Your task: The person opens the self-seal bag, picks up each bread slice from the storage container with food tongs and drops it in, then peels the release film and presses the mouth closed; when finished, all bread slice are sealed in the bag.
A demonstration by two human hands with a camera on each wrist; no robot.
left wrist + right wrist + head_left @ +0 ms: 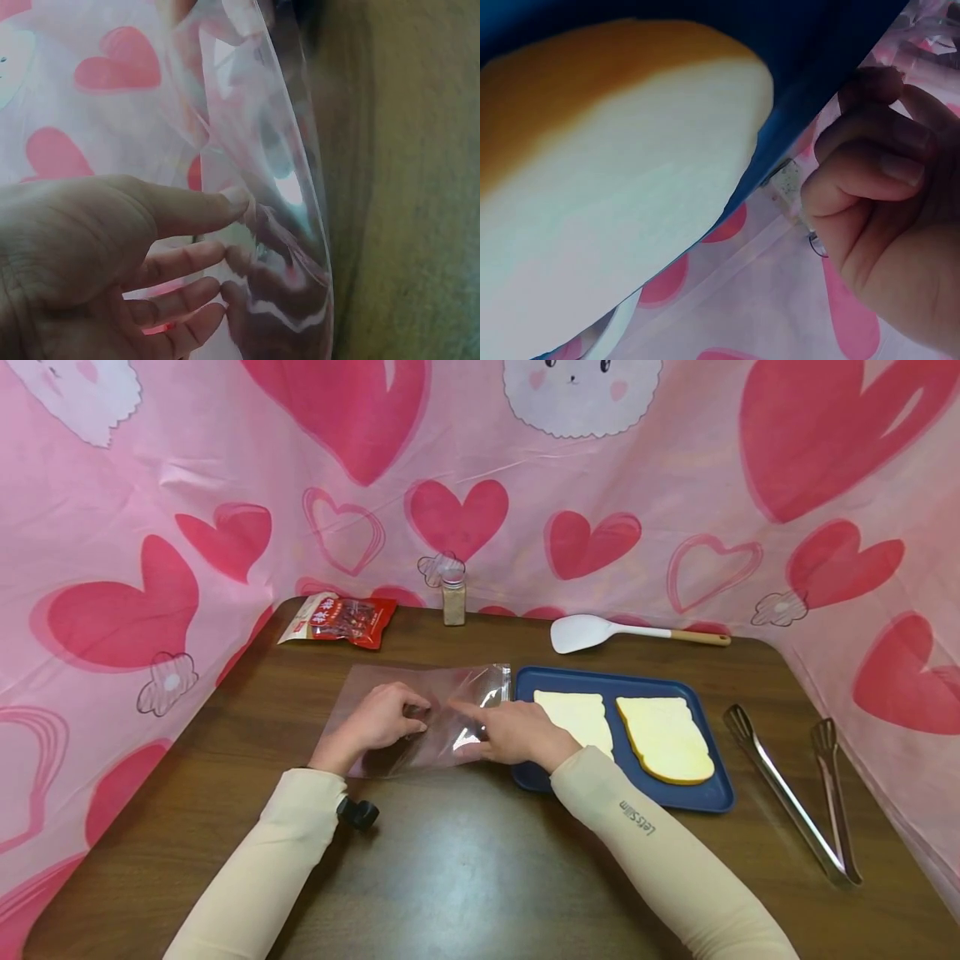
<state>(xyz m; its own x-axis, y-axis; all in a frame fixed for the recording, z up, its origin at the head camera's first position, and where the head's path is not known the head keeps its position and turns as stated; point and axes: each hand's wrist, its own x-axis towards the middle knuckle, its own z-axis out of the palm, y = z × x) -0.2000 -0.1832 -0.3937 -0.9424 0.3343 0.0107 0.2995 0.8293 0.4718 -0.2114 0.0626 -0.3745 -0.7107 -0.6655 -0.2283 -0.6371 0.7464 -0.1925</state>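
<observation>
Partly hidden, bag [438, 745] by fingers [467, 707], bread [573, 710] by sleeve [645, 847]

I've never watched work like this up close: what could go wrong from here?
The clear plastic looks thin and wrinkled by the left hand, so it might crease or tear. The right sleeve crosses over the blue tray, so it could nudge the left bread slice.
</observation>
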